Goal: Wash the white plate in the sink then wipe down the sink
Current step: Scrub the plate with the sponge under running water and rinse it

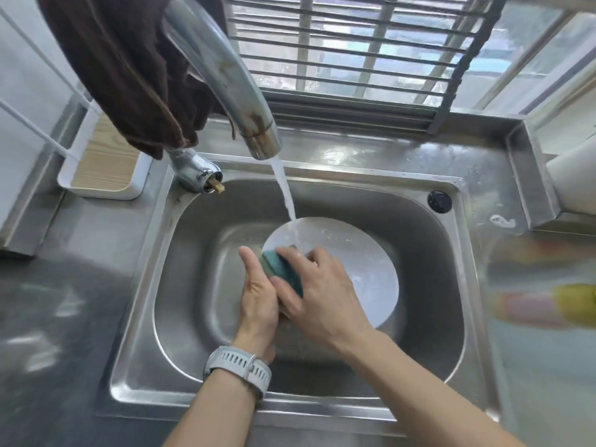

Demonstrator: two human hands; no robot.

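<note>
While water runs, both hands (290, 285) clasp a green sponge (282, 267) against the plate (364, 266).

head cam | 1 view | looks steeply down, close over sink (419, 227) | faces window (354, 43)

Blurred yellow object (577, 309) at right edge, plate (361, 269) partly hidden

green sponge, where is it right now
In the head view the green sponge sits mid-sink, held between the left hand and right hand, against the white plate.
</note>
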